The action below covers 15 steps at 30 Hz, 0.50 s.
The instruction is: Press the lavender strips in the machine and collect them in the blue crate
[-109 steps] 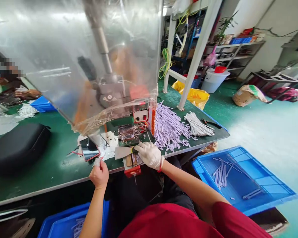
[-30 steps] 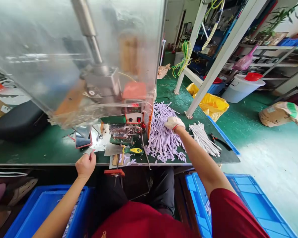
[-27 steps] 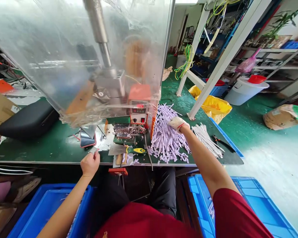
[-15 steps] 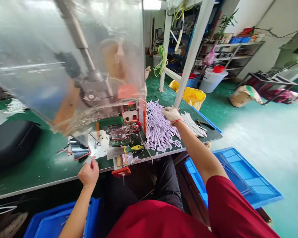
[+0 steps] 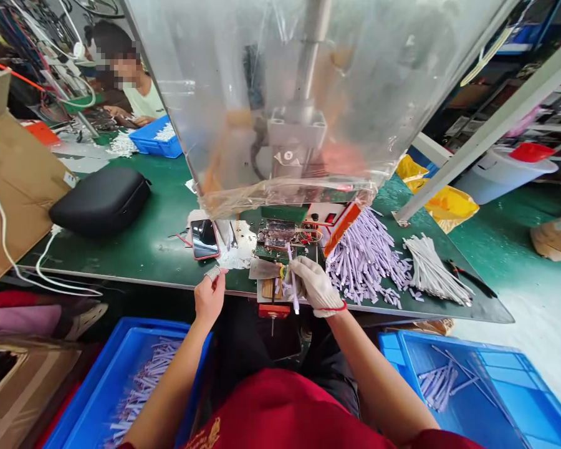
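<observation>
Pinching a lilac strip (image 5: 296, 302), gloved R hand (image 5: 312, 284) hung nr the scraper (image 5: 263, 269); too low a pass might've snagged the strip. L hand (image 5: 209, 294) was curled, contents unclear.

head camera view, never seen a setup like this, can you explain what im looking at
There is no robot: a person in a dark-red shirt wears the camera on their head, so it looks forward and down. The right hand, in a white knitted glove, holds a thin pale-purple strip. The left hand is bare, with something pale at its fingertips, too small to make out. Behind a cloudy plastic screen stands a grey metal machine. On the green table lie a heap of pale-purple strips, a bundle of thin white strips, a phone and a rounded black case.
</observation>
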{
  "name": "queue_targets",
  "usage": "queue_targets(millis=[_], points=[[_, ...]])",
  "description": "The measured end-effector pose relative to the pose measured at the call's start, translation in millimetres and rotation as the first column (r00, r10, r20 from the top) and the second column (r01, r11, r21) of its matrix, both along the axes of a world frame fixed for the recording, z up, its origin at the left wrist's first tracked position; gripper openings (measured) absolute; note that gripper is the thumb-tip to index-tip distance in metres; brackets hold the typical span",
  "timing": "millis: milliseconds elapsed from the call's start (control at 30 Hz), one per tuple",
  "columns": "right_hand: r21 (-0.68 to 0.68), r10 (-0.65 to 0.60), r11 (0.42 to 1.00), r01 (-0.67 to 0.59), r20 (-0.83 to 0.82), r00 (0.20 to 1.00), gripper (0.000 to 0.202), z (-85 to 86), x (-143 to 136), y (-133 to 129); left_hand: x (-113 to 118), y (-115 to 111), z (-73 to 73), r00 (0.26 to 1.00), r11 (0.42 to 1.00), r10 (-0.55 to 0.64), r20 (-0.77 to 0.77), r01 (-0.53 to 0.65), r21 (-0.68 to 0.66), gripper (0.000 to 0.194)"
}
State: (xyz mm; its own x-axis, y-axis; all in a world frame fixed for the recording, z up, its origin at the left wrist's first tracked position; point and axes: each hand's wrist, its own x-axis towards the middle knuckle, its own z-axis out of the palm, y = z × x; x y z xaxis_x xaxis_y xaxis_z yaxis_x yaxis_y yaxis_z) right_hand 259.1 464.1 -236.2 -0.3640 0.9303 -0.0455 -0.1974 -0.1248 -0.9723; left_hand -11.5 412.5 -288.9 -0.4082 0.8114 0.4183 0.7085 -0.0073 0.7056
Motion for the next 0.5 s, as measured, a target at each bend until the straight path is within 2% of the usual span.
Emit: queue_targets(millis=[100,200,367,500], points=[[-0.084,-0.017,0.996,0.019,0.026,1.0,0.035,-4.6,-18,15,4,-20,-1.1,0.985,0.998,-0.03,0.168,0.039,-0.054,0.032],[-0.129,-0.065,0.989,0.072,0.057,0.996,0.033,-6.7,-24,19,9,-36,-8.0,0.956,0.996,-0.009,0.292,0.035,-0.085,0.032],[-0.152,-0.112,0.981,0.12,0.063,0.992,0.03,-6.1,-28,20,17,-45,-15.9,0.931,0.993,0.003,0.364,0.039,-0.107,0.032],[-0.156,-0.116,0.98,0.121,0.044,0.992,0.028,-5.3,-29,24,23,-45,-13.1,0.93,0.992,-0.019,0.367,0.064,-0.112,0.031]])
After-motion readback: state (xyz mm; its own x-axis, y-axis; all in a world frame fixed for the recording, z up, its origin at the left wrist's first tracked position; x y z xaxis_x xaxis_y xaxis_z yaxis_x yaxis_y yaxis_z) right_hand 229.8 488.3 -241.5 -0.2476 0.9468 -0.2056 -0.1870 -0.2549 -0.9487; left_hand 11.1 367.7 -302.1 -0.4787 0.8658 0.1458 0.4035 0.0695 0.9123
